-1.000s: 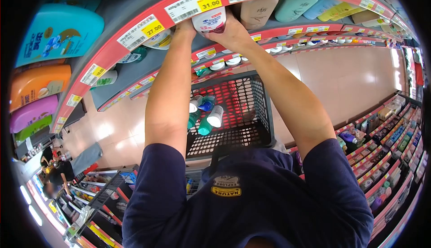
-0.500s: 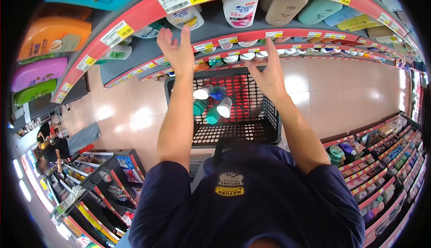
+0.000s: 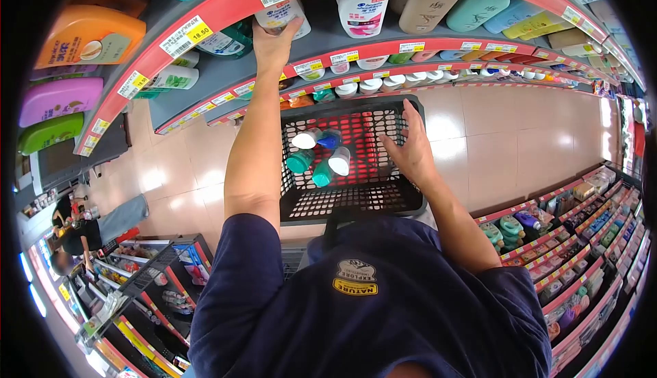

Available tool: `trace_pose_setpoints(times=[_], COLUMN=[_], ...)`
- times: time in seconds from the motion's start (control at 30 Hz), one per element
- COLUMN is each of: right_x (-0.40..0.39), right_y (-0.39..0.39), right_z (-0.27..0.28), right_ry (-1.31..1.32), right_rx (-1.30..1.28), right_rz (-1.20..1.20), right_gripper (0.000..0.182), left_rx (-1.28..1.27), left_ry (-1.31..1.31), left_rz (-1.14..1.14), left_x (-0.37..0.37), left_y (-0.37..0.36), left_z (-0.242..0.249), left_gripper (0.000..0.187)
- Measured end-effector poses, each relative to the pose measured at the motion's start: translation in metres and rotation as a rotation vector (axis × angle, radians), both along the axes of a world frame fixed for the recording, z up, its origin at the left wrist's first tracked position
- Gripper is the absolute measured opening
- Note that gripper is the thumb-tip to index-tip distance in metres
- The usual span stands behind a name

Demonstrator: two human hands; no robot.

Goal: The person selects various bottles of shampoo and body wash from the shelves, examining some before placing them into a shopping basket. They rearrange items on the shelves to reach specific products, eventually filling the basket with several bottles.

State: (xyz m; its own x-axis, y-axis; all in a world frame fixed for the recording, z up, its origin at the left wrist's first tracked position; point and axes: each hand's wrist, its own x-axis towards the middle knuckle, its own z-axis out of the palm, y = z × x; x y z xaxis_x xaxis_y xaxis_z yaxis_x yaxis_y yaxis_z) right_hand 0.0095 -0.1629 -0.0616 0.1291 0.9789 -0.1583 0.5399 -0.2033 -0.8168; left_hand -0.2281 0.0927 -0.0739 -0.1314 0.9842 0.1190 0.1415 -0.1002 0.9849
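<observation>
My left hand (image 3: pixel 274 48) is up at the shelf, closed around the lower part of a white shampoo bottle (image 3: pixel 279 16). The thumb lies along the bottle's right side, and the other fingers are partly hidden. My right hand (image 3: pixel 411 146) hovers by the right side of a black shopping basket (image 3: pixel 291 207), holding nothing, its fingers apart. Inside the basket are several bottles, among them a green bottle (image 3: pixel 321 172), a bottle with a white end (image 3: pixel 339 161) and one with a blue part (image 3: pixel 329 138).
A white-and-pink bottle (image 3: pixel 363 11) and a brown bottle (image 3: pixel 430 9) stand on the same shelf. Red price strips (image 3: pixel 226 11) edge the shelves. Low display racks (image 3: pixel 582 241) fill the right side. Another person (image 3: pixel 85 234) is at the far left, near more racks.
My left hand has gone from open beside the shelf to gripping the white shampoo bottle. My right hand has dropped lower, nearer the basket's right side.
</observation>
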Motion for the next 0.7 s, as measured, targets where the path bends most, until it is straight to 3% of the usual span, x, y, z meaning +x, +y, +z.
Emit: trace_pose_setpoints(times=[0.07,0.17,0.27,0.4,0.43,0.57,0.7], right_x=[-0.002,-0.006,-0.011,-0.012,-0.012,-0.014,-0.017], right_y=[-0.001,-0.001,-0.001,-0.006,-0.008,-0.011,-0.012], right_z=[-0.003,-0.002,-0.001,-0.008,-0.010,-0.012,-0.014], right_ry=[0.005,0.007,0.016,0.013,0.005,-0.002,0.017], right_rx=[0.021,0.018,0.004,0.011,0.017,-0.005,-0.023], right_rz=[0.013,0.036,0.046,0.077,0.086,0.100,0.103], right_gripper=[0.086,0.086,0.086,0.086,0.086,0.086,0.086], left_rx=[0.020,-0.013,-0.023,0.027,-0.036,-0.068,-0.060], left_ry=[0.043,-0.524,-0.504,-0.624,-0.705,-0.725,-0.729], left_rz=[-0.060,-0.083,-0.091,-0.089,-0.029,0.020,0.016], left_x=[-0.005,-0.021,-0.016,-0.011,-0.011,-0.013,-0.012], left_y=[0.001,0.020,0.015,0.027,0.036,0.059,0.061], left_z=[-0.004,-0.034,-0.012,0.010,0.009,-0.010,-0.015], left_gripper=[0.073,0.086,0.095,0.073,0.058,0.046,0.047])
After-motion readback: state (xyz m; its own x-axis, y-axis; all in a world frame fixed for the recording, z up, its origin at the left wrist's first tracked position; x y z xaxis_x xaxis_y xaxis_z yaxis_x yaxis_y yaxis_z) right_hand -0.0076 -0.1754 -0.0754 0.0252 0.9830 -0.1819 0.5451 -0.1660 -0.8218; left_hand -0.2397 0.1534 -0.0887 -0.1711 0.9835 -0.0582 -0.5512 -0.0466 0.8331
